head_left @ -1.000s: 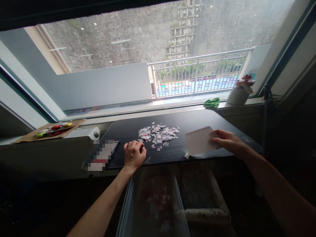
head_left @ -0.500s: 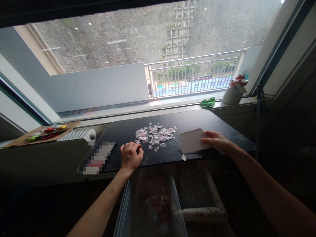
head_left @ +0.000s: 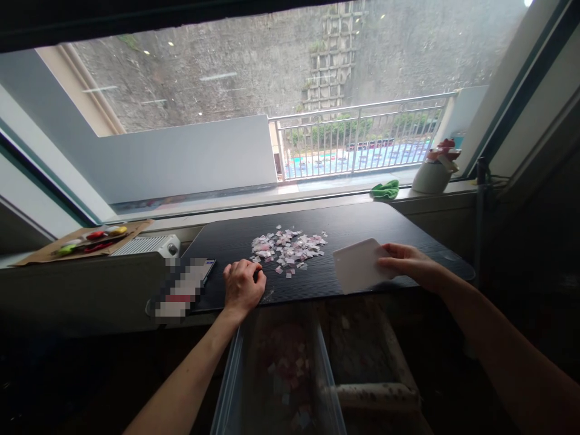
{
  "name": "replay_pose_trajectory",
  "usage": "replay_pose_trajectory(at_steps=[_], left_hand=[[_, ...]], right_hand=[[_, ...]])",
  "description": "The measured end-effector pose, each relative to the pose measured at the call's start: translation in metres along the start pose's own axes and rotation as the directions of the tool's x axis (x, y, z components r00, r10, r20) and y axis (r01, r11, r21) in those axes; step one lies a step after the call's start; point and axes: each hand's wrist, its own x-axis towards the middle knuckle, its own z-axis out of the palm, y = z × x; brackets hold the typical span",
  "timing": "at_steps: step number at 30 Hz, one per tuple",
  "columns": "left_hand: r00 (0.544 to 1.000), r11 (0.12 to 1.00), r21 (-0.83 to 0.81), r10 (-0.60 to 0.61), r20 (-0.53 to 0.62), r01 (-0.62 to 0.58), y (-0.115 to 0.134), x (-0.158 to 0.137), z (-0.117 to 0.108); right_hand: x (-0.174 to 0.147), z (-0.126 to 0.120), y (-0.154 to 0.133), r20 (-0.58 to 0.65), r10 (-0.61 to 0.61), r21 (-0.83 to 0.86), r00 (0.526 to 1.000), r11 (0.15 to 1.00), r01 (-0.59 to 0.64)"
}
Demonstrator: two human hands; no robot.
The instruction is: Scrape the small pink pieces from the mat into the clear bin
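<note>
My right hand point(head_left: 405, 261) grips the right side of a thin white scraper point(head_left: 357, 266), a flat plate with rounded corners. Its lower edge is down by the front edge of the black table point(head_left: 353, 220). Curled, with the fingers bent in, my left hand point(head_left: 243, 284) rests on the table near the front edge; nothing shows in it. Just beyond and between the hands lies a loose pile of small pale pink and white paper-like pieces point(head_left: 287, 248). Below the table edge, a clear plastic bin point(head_left: 328, 362) holds more such pieces, dim in shadow.
A phone point(head_left: 206, 272), partly pixelated, lies left of my left hand. Beyond it are a white heater-like unit point(head_left: 147, 246) and cardboard point(head_left: 45, 251) with colourful items. A green cloth point(head_left: 385, 190) and a grey pot with a red top point(head_left: 432, 172) sit on the sill.
The scraper has come slightly nearer the front edge. A small square piece that lay at that edge is gone from there; a pale piece now shows lower down, below the table.
</note>
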Motion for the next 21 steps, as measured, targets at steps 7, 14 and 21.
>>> replay_pose_trajectory(at_steps=[7, 14, 21], left_hand=[[1.000, 1.000, 0.009, -0.004, 0.003, 0.004, 0.002, 0.000, 0.000], [0.999, 1.000, -0.001, -0.024, 0.030, 0.024, 0.003, 0.000, 0.000], [1.000, 1.000, 0.003, -0.023, 0.014, 0.023, 0.003, 0.000, 0.001]], right_hand=[[0.010, 0.032, -0.004, -0.130, -0.255, -0.004, 0.958, 0.967, 0.257], [0.016, 0.080, -0.008, -0.146, -0.366, -0.102, 0.919, 0.930, 0.354], [0.015, 0.079, 0.005, -0.109, -0.407, -0.158, 0.907, 0.908, 0.388]])
